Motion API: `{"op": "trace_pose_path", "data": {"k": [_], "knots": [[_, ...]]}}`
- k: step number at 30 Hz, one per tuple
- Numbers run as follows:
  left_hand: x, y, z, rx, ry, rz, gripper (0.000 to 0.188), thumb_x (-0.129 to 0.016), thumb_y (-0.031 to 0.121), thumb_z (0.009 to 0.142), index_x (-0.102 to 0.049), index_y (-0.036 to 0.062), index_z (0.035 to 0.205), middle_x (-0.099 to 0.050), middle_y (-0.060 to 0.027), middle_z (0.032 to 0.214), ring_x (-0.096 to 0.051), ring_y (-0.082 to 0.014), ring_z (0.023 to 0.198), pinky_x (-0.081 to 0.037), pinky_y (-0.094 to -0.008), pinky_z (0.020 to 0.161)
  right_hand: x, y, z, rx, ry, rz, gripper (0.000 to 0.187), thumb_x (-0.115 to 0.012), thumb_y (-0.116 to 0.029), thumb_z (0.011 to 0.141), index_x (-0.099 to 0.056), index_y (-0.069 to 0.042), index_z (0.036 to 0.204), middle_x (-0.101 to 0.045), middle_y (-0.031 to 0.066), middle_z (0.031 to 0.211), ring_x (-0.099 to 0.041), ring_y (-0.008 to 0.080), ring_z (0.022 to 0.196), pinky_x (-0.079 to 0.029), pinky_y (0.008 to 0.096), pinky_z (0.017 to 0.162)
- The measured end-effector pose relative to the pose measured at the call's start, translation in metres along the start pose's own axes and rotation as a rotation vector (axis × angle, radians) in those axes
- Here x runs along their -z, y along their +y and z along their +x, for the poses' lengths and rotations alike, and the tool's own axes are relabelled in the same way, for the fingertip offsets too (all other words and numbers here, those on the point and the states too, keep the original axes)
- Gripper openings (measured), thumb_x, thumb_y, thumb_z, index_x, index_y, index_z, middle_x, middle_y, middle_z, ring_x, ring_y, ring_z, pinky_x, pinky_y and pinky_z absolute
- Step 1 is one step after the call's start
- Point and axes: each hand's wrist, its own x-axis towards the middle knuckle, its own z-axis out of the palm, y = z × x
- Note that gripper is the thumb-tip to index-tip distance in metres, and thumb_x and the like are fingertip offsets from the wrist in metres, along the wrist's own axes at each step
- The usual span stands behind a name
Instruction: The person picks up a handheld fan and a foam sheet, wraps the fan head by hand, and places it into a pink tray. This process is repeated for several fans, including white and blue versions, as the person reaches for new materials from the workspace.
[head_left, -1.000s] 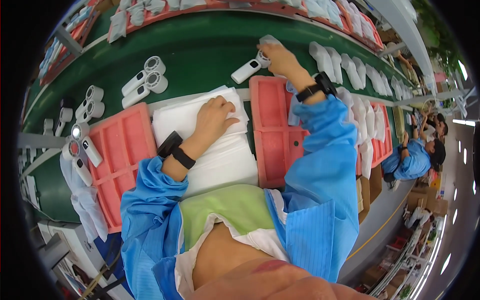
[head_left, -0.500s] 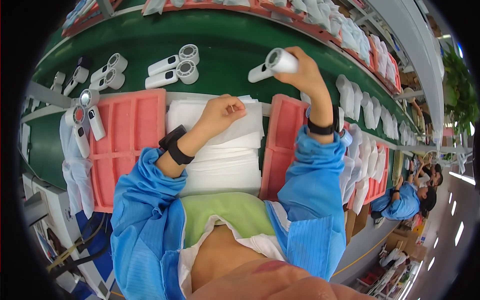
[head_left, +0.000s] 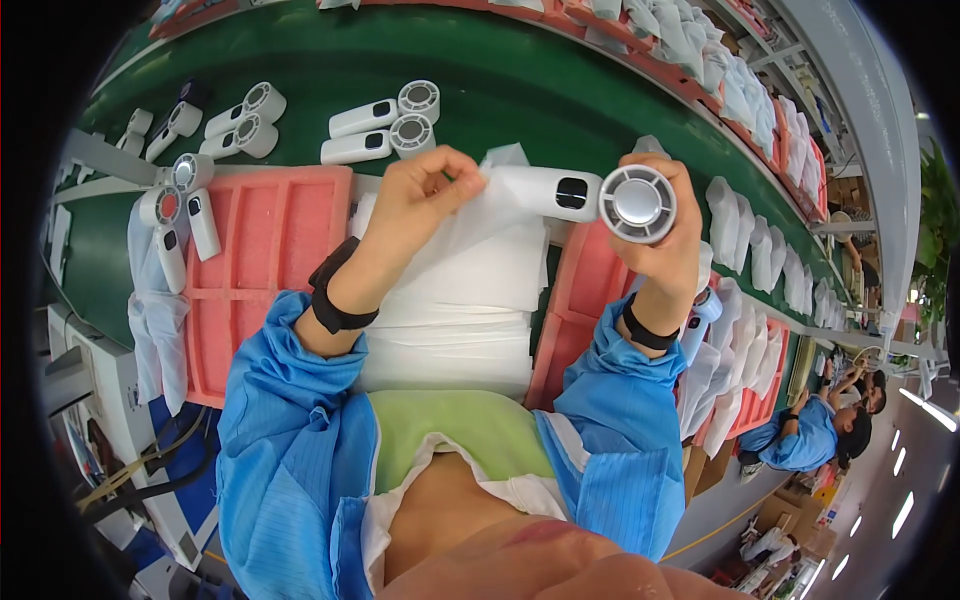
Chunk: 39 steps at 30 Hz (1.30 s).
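A white handheld fan (head_left: 565, 193) lies level above the bench, its round grille facing up and its handle toward the left. My right hand (head_left: 682, 215) is wrapped round the fan's head from the right side. A thin white translucent bag (head_left: 478, 205) is pinched at its edge between the thumb and fingertips of my left hand (head_left: 425, 200). The handle's far end meets the raised bag; I cannot tell how much of it is inside. Beneath both hands is a thick stack of flat white bags (head_left: 460, 300).
Pink compartment trays (head_left: 268, 270) flank the stack on either side. Several bare fans (head_left: 375, 125) rest on the green bench (head_left: 520, 75) beyond, at the left. Bagged fans (head_left: 735, 220) stand in rows at the right. Two people in the right background are seated.
My right hand has brought the fan nearer and to the right, off the green bench, with its handle now level. My left hand has moved away from me, lifting the bag's edge.
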Motion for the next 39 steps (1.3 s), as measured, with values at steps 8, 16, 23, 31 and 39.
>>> {"op": "trace_pose_path", "data": {"k": [8,16,23,31,39], "knots": [[-0.008,0.015,-0.009,0.032,-0.028,-0.452,0.017,-0.058,0.018,0.097,-0.056,0.0059,0.108,-0.063,-0.0018,0.095,-0.058,-0.0114,0.086,-0.045,-0.0260,0.083,-0.058,0.018,0.004,-0.001,-0.067,-0.215,0.056,-0.072,-0.003,0.054,-0.051,-0.004,0.106,-0.056,0.0098,0.101,-0.059,0.0213,0.090,-0.046,0.0285,0.081],[-0.013,0.033,-0.017,-0.130,-0.005,-0.417,0.028,-0.059,0.002,0.090,-0.056,0.0047,0.117,-0.062,-0.0049,0.100,-0.058,-0.0153,0.092,-0.046,-0.0277,0.085,-0.081,0.007,-0.001,0.115,-0.065,-0.508,0.066,-0.076,-0.001,0.058,-0.052,-0.002,0.120,-0.051,0.0135,0.105,-0.057,0.0294,0.092,-0.049,0.0355,0.079],[-0.034,0.009,-0.032,-0.766,0.069,0.626,0.054,-0.063,-0.011,0.071,-0.059,0.0068,0.121,-0.061,-0.0096,0.101,-0.060,-0.0244,0.081,-0.050,-0.0300,0.069,-0.085,0.017,-0.002,0.156,0.052,-0.558,0.064,-0.078,-0.004,0.063,-0.053,-0.001,0.122,-0.050,0.0150,0.107,-0.056,0.0317,0.093,-0.050,0.0357,0.076],[-0.035,0.017,-0.021,-0.535,0.133,0.721,0.053,-0.068,-0.006,0.066,-0.061,0.0099,0.117,-0.054,-0.0119,0.118,-0.060,-0.0275,0.090,-0.051,-0.0323,0.068,-0.093,0.044,-0.005,-0.098,0.187,-0.171,0.067,-0.078,-0.003,0.067,-0.045,0.000,0.125,-0.052,0.0123,0.111,-0.054,0.0246,0.108,-0.051,0.0359,0.084],[0.010,0.031,-0.001,-0.457,-0.083,0.258,0.042,-0.076,0.005,0.072,-0.062,0.0114,0.112,-0.049,-0.0105,0.126,-0.055,-0.0247,0.106,-0.046,-0.0312,0.086,-0.094,0.017,0.003,0.127,0.064,-0.184,0.058,-0.073,-0.003,0.071,-0.045,0.000,0.121,-0.056,0.0108,0.111,-0.058,0.0231,0.103,-0.049,0.0373,0.088]]}}
